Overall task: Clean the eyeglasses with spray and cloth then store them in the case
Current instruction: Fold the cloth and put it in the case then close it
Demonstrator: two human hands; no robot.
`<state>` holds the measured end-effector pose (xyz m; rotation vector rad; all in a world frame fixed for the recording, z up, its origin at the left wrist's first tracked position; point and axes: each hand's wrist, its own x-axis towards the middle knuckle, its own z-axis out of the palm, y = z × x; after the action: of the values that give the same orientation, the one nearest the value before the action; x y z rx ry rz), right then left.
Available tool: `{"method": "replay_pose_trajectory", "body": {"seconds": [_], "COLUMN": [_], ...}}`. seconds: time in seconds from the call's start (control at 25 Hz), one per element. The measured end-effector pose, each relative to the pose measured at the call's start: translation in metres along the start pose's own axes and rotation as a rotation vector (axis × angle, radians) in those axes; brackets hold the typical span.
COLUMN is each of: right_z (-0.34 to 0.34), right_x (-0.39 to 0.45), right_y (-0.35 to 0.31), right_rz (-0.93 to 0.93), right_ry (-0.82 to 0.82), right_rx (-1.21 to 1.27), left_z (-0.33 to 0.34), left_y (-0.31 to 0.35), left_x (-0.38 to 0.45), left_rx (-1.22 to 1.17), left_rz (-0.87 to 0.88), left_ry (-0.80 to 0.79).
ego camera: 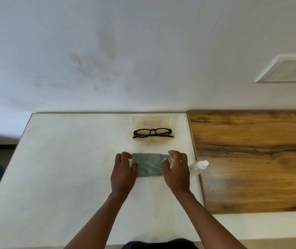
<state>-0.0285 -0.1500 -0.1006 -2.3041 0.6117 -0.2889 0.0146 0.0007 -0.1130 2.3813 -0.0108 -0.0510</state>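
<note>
Both hands are set on the grey-green cloth, which lies flat on the white table. Left hand is seen with thumb on the cloth's left edge, fingers curled at its far corner; right hand likewise at the right edge. Whether the cloth is pinched or only pressed cannot be told. Cloth is judged light and limp, best lifted by an edge or corner. Spray bottle is partly hidden behind the right hand, just beside it. Farther off, black eyeglasses are seen folded in the open yellowish case; judged fragile, best taken by the frame, not the lenses. Lid print is unreadable
</note>
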Motion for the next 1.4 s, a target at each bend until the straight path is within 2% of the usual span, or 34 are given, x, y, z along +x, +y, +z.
{"method": "replay_pose_trajectory", "body": {"seconds": [0.12,0.16,0.28,0.48,0.88,1.24,1.4], "right_z": [-0.006,-0.008,-0.013,-0.013,-0.019,-0.016,-0.015], "right_x": [-0.017,-0.022,-0.03,-0.026,-0.027,-0.013,-0.008], "right_y": [0.002,0.005,0.014,0.021,0.032,0.024,0.022], "right_rz": [-0.224,-0.284,-0.391,-0.504,-0.664,-0.402,-0.356], "right_ry": [-0.036,-0.061,-0.093,-0.09,-0.098,-0.282,-0.321], "right_rx": [-0.161,-0.235,-0.416,-0.569,-0.564,-0.399,-0.408], "left_z": [-0.008,-0.01,-0.016,-0.013,-0.016,-0.012,-0.01], "left_y": [-0.015,-0.02,-0.025,-0.023,-0.03,-0.015,-0.013], "left_x": [-0.019,-0.024,-0.029,-0.025,-0.036,-0.019,-0.013], "left_rx": [0.206,0.277,0.384,0.503,0.457,0.316,0.293], "left_rz": [0.454,0.539,0.586,0.622,0.538,0.224,0.183], "left_ry": [-0.052,-0.068,-0.064,-0.029,-0.055,-0.135,-0.133]}}
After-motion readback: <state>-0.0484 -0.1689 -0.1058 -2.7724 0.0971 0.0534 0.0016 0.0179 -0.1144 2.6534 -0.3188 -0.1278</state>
